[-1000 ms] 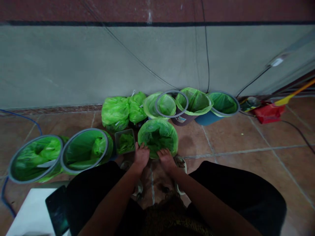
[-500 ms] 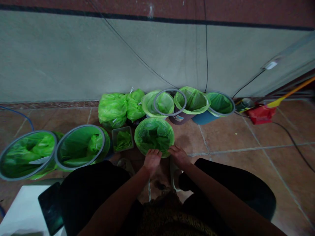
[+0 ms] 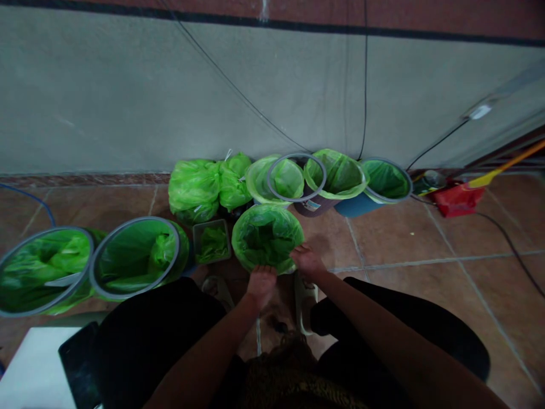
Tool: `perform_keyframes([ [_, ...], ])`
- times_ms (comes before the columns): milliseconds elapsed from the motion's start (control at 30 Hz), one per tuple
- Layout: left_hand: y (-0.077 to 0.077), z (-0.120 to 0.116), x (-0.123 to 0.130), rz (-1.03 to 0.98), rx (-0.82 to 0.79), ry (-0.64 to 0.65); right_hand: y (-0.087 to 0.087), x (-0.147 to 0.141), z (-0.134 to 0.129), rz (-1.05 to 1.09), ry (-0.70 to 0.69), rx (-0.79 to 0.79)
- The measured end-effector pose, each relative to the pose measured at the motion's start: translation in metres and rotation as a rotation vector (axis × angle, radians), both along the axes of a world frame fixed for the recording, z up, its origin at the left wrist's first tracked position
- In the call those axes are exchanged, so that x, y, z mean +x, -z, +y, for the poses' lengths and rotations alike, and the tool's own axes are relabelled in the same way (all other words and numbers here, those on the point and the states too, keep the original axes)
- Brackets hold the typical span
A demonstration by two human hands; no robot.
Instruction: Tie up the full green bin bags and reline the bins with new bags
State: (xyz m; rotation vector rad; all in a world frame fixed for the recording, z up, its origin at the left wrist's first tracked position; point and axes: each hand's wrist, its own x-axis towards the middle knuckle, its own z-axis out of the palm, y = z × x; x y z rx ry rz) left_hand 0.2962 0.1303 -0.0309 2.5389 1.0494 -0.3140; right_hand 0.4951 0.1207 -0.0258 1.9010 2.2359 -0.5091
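Observation:
A green bin liner [image 3: 249, 238] is spread open inside a bin between my feet, its edge folded out over the rim. The bin's body is hidden under the liner. My left hand [image 3: 261, 284] grips the liner's edge at the near side of the rim, fingers curled over it. On the near right side, my right hand [image 3: 309, 262] holds the same edge, fingers bent round it. Just behind, a loose grey ring [image 3: 272, 190] rests tilted over a lined bin [image 3: 256, 180] and touches a brown lined bin [image 3: 313, 205].
A blue lined bin [image 3: 361, 204] stands at the right, by a red dustpan [image 3: 457, 199]. To the left are two ringed bins [image 3: 100, 278] [image 3: 12, 312], a small tray [image 3: 196, 241] of green bags and tied green bags [image 3: 193, 187]. A phone [image 3: 79, 363] lies on a white surface [image 3: 34, 363].
My left hand has shifted slightly toward me along the rim, and my right hand a little up its right side. The view has moved slightly; the bins stay in place.

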Motion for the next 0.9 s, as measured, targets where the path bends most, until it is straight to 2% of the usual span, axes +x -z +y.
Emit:
perform_keyframes([
  [133,0.001,-0.002,0.000,0.012,0.017,0.001,0.004,0.000,0.001,0.048,0.085,0.039],
  [233,0.002,-0.002,-0.001,0.015,0.024,-0.022,0.002,0.009,-0.006,0.127,0.088,0.167],
  [300,-0.001,-0.003,-0.001,0.002,0.046,-0.048,-0.001,0.017,-0.014,0.148,0.044,0.235],
  [400,-0.008,-0.006,0.002,-0.058,0.095,-0.071,-0.002,0.023,-0.024,0.165,-0.112,0.221],
  [467,-0.013,-0.010,0.006,-0.123,0.104,-0.043,0.001,0.023,-0.029,0.168,-0.197,0.189],
  [533,-0.014,-0.016,0.011,-0.190,0.096,0.009,0.006,0.022,-0.032,0.158,-0.219,0.185],
  [667,0.000,-0.024,0.016,-0.250,0.116,0.077,0.017,0.021,-0.029,0.155,-0.241,0.198],
  [800,0.014,-0.018,0.017,-0.148,0.088,0.063,0.028,0.018,-0.021,0.127,-0.289,0.143],
  [900,0.017,-0.010,0.016,-0.084,0.030,0.058,0.037,0.014,-0.016,0.087,-0.299,0.110],
])
